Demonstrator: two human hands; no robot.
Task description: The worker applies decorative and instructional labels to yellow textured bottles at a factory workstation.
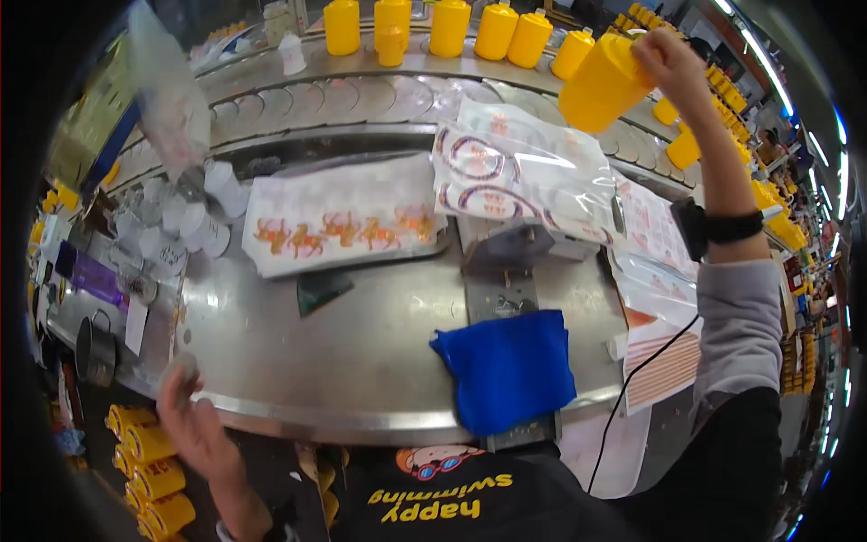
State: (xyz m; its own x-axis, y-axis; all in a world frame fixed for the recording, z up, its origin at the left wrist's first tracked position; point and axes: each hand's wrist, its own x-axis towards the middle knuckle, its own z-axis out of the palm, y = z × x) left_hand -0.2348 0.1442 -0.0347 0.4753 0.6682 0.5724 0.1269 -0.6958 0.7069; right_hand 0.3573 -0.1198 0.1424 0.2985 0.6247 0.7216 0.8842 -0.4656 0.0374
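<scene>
My right hand (666, 61) is raised at the far right, its fingers closed on the top end of a yellow plastic jug (603, 88). The jug hangs tilted above the conveyor (361, 101). Down at the near left, my left hand (194, 417) hovers by the table's front edge with its fingers apart and nothing in them. A blue cloth (513, 369) lies at the near edge, in front of a metal block (508, 244). Clear sheets with printed rings (524, 172) rest on top of that block.
Several yellow jugs (449, 29) stand along the far conveyor. A stack of printed figure sheets (343, 226) lies mid-table, with a dark green scraper-like piece (322, 291) before it. White plastic cups (203, 226) crowd the left. A black cable (637, 369) runs at right.
</scene>
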